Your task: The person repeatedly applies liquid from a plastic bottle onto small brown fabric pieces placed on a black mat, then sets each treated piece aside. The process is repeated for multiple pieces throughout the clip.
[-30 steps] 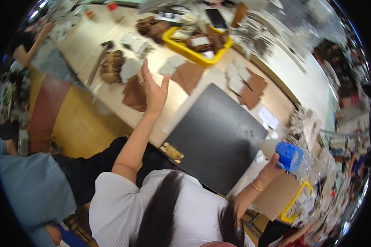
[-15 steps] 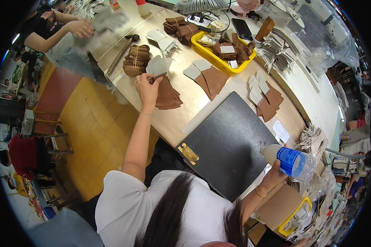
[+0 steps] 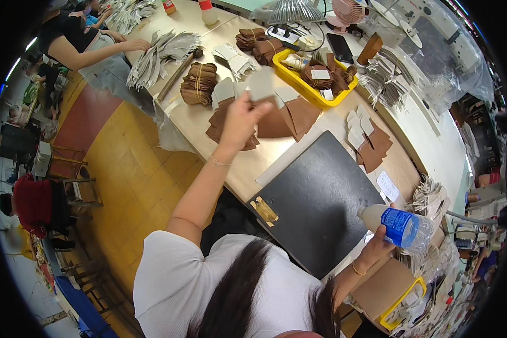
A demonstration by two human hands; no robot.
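My left hand (image 3: 243, 119) is pinched on a flat brown leather piece (image 3: 273, 119) with a pale top, blurred by motion. It hangs between two fanned sets of similar pieces. The left set (image 3: 217, 124) lies partly under my hand, and the right set (image 3: 302, 115) overlaps the held piece in view. My right hand (image 3: 377, 243) grips a clear plastic bottle (image 3: 399, 225) with a blue label and whitish contents, tilted on its side above the right edge of a black board (image 3: 315, 197). Another fan of pieces (image 3: 370, 141) lies beyond the board.
Rubber-banded brown bundles (image 3: 198, 83) lie near a hammer (image 3: 177, 76). A yellow tray (image 3: 335, 101) holds more brown pieces; a phone (image 3: 339, 48) lies behind it. On the far left, a co-worker's hand (image 3: 138, 45) touches a pale stack (image 3: 169, 50). A cardboard box (image 3: 383, 284) stands low right.
My left hand has moved right from the left fan with a piece in its fingers. The co-worker's pale stack now rests on the table. My right hand stays on the bottle.
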